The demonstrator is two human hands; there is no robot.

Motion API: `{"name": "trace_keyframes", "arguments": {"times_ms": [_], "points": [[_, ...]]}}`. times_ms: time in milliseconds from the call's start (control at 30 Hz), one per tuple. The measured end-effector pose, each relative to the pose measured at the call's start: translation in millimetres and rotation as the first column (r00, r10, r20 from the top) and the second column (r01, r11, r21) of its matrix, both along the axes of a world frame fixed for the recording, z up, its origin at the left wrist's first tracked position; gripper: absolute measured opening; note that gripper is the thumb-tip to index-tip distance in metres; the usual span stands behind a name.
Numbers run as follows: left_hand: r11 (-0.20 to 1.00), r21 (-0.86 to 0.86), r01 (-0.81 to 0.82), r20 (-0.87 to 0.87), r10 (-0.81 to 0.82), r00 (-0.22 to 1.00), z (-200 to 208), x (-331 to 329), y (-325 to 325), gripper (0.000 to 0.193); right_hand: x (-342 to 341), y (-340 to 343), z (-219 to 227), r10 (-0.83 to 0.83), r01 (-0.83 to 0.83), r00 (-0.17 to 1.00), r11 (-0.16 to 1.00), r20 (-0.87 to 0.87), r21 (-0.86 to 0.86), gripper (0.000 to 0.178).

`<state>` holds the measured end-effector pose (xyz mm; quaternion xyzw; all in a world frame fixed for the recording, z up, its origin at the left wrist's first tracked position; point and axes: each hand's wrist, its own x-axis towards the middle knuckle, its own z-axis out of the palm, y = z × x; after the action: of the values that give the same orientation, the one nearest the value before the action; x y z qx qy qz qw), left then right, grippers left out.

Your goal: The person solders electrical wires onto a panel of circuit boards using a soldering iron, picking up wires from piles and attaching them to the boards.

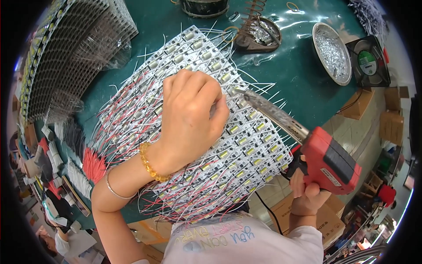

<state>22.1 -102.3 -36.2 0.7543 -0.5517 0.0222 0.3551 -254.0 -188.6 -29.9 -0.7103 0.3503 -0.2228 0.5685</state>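
Observation:
A wide panel of small white circuit boards (255, 152) lies on the green table mat, with rows of yellow-green cylindrical parts and many thin white and red wires across it. My left hand (191, 112) is over the panel's middle, its fingers curled together in a pinch. What the fingertips hold is hidden beneath the hand. At the right, my right hand (307, 193) grips the handle of a red and black soldering gun (332, 163). The gun's metal tip points left and reaches over the boards, a little right of my left fingers.
Beyond the panel are a soldering iron stand (259, 37) with a coil spring and an oval metal dish (332, 55) of silvery bits. A black fan (369, 61) sits at the right edge. Stacked panels (66, 53) and bundles of red wires (93, 166) lie at the left.

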Motion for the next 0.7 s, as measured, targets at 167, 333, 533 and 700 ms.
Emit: {"name": "trace_keyframes", "arguments": {"times_ms": [167,333,533,700], "points": [[1.000,-0.008,-0.002,-0.004,0.002,1.000,-1.3,-0.8,-1.2,0.012,-11.8,1.4,-7.7,-0.092,0.090,0.995,0.994,0.030,0.057,0.070],[1.000,-0.013,0.010,-0.012,-0.011,1.000,0.1,-1.7,-1.2,0.011,-19.8,3.9,-7.7,-0.179,0.171,0.981,0.979,0.069,0.109,0.063],[1.000,-0.002,0.017,0.064,-0.017,0.998,40.7,17.4,30.1,0.008,39.8,18.0,20.7,-0.156,0.117,0.945,0.982,0.288,0.147,0.080],[0.925,0.025,-0.379,0.405,0.337,0.850,101.5,61.3,146.3,0.011,-13.2,-4.3,-20.6,0.005,-0.159,0.795,0.967,0.606,0.200,0.066]]}}
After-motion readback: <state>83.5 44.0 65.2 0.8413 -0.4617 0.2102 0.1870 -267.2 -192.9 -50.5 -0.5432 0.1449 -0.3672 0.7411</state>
